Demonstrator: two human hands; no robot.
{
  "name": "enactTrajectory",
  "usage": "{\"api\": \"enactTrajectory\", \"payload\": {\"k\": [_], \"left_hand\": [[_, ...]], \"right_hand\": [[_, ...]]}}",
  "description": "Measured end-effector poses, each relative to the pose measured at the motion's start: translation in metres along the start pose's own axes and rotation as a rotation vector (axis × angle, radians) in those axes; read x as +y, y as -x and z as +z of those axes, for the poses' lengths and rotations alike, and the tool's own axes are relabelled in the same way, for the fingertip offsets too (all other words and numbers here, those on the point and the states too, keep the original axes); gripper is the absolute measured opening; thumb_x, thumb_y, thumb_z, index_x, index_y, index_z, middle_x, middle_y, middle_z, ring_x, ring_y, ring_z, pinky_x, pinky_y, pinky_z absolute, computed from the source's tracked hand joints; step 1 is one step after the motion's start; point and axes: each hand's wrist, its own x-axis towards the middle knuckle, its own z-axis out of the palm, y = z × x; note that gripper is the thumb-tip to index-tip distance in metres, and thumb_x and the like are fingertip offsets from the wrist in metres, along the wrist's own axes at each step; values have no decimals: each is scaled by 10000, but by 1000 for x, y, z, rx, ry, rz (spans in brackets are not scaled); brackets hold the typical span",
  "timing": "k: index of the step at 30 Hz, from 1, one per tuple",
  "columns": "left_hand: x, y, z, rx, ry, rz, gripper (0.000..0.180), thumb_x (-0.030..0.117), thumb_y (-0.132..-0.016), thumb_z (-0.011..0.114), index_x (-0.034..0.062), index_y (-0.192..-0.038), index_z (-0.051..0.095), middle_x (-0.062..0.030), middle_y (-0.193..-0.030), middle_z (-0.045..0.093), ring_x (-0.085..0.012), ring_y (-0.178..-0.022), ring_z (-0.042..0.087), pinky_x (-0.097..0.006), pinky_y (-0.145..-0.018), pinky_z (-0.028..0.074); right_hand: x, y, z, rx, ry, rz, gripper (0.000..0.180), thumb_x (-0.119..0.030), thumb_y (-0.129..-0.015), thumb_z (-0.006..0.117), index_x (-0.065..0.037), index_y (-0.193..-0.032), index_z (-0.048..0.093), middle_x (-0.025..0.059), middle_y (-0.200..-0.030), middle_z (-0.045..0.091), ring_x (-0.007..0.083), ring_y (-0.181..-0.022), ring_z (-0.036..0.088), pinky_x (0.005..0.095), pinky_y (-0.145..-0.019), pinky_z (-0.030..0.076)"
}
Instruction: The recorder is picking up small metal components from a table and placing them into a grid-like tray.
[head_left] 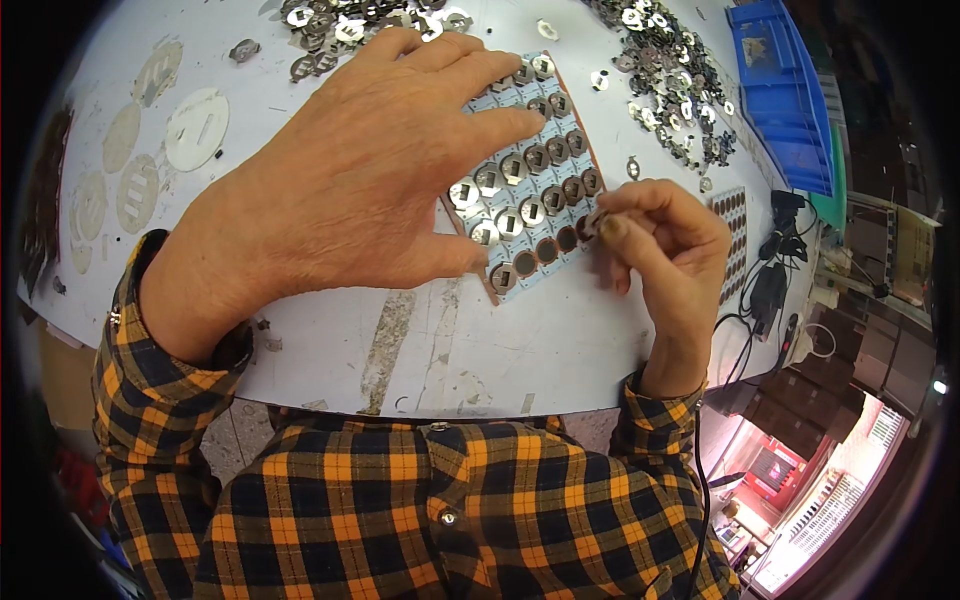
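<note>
A light blue circuit board panel with brown edges lies tilted on the table. Rows of round silver coin-cell battery clips sit on it. Along its nearest row, several dark round pads show without clips, and one clip is at that row's left end. My left hand is spread over the panel's left part, fingers apart and holding nothing, hiding what is beneath. At the panel's right edge, my right hand pinches a small metal battery clip between thumb and forefinger, close above the nearest row.
Loose metal clips are heaped at the back right, with another pile at the back left. A blue plastic bin stands at the far right. Another panel and black cables lie along the right edge.
</note>
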Motion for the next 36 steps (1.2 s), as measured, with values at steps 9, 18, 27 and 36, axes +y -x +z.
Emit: {"api": "enactTrajectory", "payload": {"k": [9,18,27,36], "left_hand": [[4,-2,3,58,22,24,868,328,-580,990,101,-1360,686,-184,-1506,574,-377,-1393,528,-495,-1154,417],[3,-3,3,48,11,16,873,327,-576,991,101,-1361,684,-185,-1511,571,-378,-1393,530,-504,-1155,416],[16,-4,-11,72,29,12,876,325,-574,985,104,-1365,680,-185,-1518,565,-392,-1395,526,-514,-1164,409],[6,-3,1,38,30,5,897,310,-585,974,124,-1405,663,-187,-1542,550,-402,-1427,498,-523,-1188,395]], "right_hand": [[3,8,17,-121,341,-160,126,76,-890,736,17,-1000,743,-42,-819,662,-3,-614,471,199,-557,339],[3,5,24,-195,420,-293,154,97,-846,755,-4,-961,745,33,-805,682,46,-557,525,226,-527,374],[-3,8,33,-172,540,-350,171,99,-833,774,4,-971,740,52,-832,679,90,-588,568,248,-539,407],[-3,5,22,-274,493,-307,168,88,-837,762,29,-995,770,69,-875,669,93,-675,550,243,-575,376]]}}
